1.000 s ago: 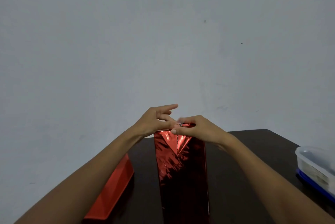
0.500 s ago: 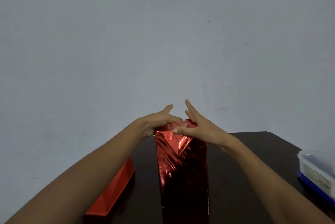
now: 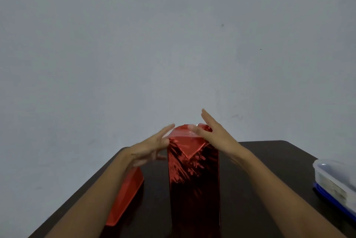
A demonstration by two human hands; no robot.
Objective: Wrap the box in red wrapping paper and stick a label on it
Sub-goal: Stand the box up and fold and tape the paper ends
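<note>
Plain grey wall (image 3: 173, 45) behind a dark table (image 3: 260, 160); the red-wrapped box (image 3: 193, 176) stands upright at centre, its base cut off by the lower frame edge, and a clear container (image 3: 335, 178) is cropped at right. The left hand (image 3: 150, 148), blurred, is released with straight fingers at the box's upper left corner; contact cannot be confirmed. The right hand (image 3: 213, 134) is released, fingers raised, thumb on the top fold.

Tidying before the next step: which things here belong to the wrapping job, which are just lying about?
In the job: red-wrapped box, left hand and right hand at its top end.
Lying about: flat red tray left of it, clear plastic container far right.
</note>
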